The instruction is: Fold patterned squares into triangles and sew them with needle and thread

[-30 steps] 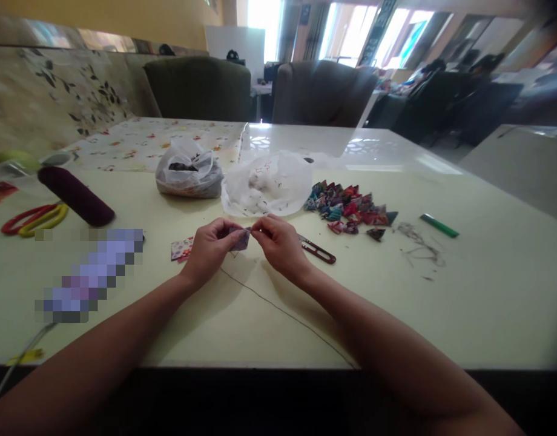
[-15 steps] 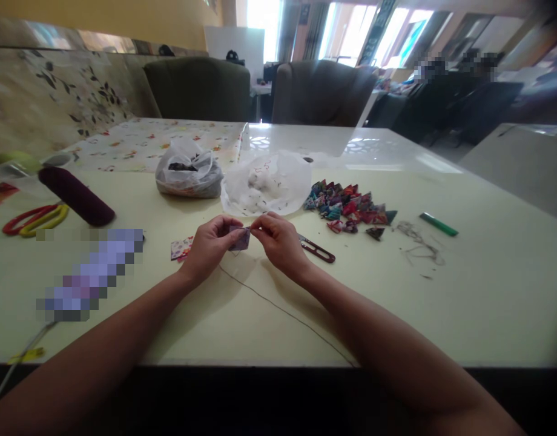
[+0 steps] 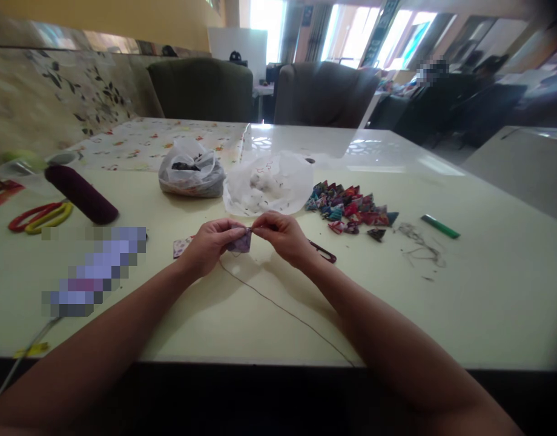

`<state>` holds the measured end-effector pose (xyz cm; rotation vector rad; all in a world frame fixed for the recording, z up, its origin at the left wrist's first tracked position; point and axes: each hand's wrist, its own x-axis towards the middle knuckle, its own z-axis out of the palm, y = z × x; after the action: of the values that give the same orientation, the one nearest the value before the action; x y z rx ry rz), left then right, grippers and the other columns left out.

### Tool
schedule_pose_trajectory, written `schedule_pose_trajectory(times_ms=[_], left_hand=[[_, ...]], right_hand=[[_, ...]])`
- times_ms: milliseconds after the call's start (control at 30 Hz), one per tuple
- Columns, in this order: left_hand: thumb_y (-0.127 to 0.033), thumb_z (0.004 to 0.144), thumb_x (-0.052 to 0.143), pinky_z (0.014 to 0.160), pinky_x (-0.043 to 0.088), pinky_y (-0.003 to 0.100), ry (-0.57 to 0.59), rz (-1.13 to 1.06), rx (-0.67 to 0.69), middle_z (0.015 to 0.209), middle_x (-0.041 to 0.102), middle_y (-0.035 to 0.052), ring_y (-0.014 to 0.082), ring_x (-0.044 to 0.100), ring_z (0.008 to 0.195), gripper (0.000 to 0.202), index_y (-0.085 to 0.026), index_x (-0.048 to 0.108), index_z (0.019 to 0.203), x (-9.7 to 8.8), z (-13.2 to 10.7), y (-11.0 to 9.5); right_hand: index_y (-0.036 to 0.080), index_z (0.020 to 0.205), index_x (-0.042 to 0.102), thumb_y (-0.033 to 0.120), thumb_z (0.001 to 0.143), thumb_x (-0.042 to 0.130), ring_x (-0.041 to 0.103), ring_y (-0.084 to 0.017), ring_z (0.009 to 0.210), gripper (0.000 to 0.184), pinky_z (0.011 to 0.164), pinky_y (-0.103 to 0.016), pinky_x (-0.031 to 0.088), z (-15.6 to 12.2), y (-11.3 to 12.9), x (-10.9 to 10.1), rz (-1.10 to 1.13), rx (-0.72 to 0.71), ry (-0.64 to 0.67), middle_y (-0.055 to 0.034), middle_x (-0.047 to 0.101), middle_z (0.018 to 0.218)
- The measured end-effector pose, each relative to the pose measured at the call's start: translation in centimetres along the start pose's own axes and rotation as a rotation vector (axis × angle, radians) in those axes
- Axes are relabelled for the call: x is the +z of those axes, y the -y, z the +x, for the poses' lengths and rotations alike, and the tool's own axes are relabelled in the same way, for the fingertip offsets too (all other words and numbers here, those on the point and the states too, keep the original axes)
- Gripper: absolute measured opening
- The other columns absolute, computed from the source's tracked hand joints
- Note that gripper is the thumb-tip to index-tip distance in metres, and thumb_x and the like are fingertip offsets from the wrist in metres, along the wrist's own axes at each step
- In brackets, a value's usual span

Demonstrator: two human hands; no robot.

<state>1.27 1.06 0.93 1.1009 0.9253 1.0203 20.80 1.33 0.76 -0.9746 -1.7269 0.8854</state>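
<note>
Between thumb and fingers, my left hand pinches a small purple patterned piece of fabric above the table. My right hand is closed in a pinch at the fabric's upper right edge; whatever its fingertips hold is too small to make out. A long dark thread trails from below the fabric across the table toward the front edge, under my right forearm. Partly behind my left wrist lies a flowered fabric scrap. Thread snips lie half hidden behind my right hand.
A white plastic bag with stuffing and a tied plastic bag stand beyond my hands. Several folded fabric triangles are heaped right, near loose threads and a green tube. Scissors and a maroon cylinder lie left.
The view has shifted slightly. My right hand has moved a little over the snips, covering more of them. Both hands keep their pinch at the fabric.
</note>
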Motion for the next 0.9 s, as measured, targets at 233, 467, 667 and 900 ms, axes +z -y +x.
schedule_pose_trajectory(times_ms=[233,467,667,900], left_hand=[[-0.034,0.066,0.088,0.059,0.046,0.024,0.099,-0.009,-0.06,0.065,0.067,0.0019,0.011,0.059,0.058,0.023,-0.017,0.075,0.074,-0.1,-0.2,-0.2],[-0.033,0.066,0.086,0.063,0.049,0.026,0.009,-0.082,0.027,0.069,0.069,0.0024,0.0119,0.061,0.061,0.025,-0.014,0.072,0.077,0.3,-0.3,-0.2],[-0.031,0.068,0.082,0.064,0.05,0.027,0.012,-0.094,0.06,0.068,0.068,0.0037,0.0117,0.062,0.06,0.026,-0.011,0.071,0.079,0.3,-0.1,0.1],[-0.024,0.075,0.073,0.062,0.049,0.025,0.019,0.071,0.097,0.065,0.065,0.0013,0.0105,0.06,0.059,0.014,-0.011,0.068,0.078,0.6,-0.2,0.9]], right_hand=[[0.018,0.074,0.066,0.031,0.081,0.067,0.054,-0.014,0.074,0.014,0.072,-0.028,0.043,0.0,0.2,0.0,0.098,-0.036,0.084,0.0006,0.061,0.074],[0.018,0.076,0.063,0.032,0.084,0.065,0.044,-0.011,0.063,0.017,0.061,-0.026,0.036,-0.4,0.9,0.1,0.026,0.03,0.036,0.0025,0.053,0.066],[0.018,0.075,0.062,0.035,0.083,0.068,0.038,-0.01,0.055,0.02,0.052,-0.026,0.029,-0.7,0.5,-0.1,-0.016,0.094,-0.004,0.0038,0.048,0.058],[0.018,0.088,0.066,0.037,0.086,0.067,0.05,-0.013,0.057,0.019,0.056,-0.027,0.041,-1.7,0.1,1.2,-0.155,0.072,-0.043,0.0016,0.057,0.063]])
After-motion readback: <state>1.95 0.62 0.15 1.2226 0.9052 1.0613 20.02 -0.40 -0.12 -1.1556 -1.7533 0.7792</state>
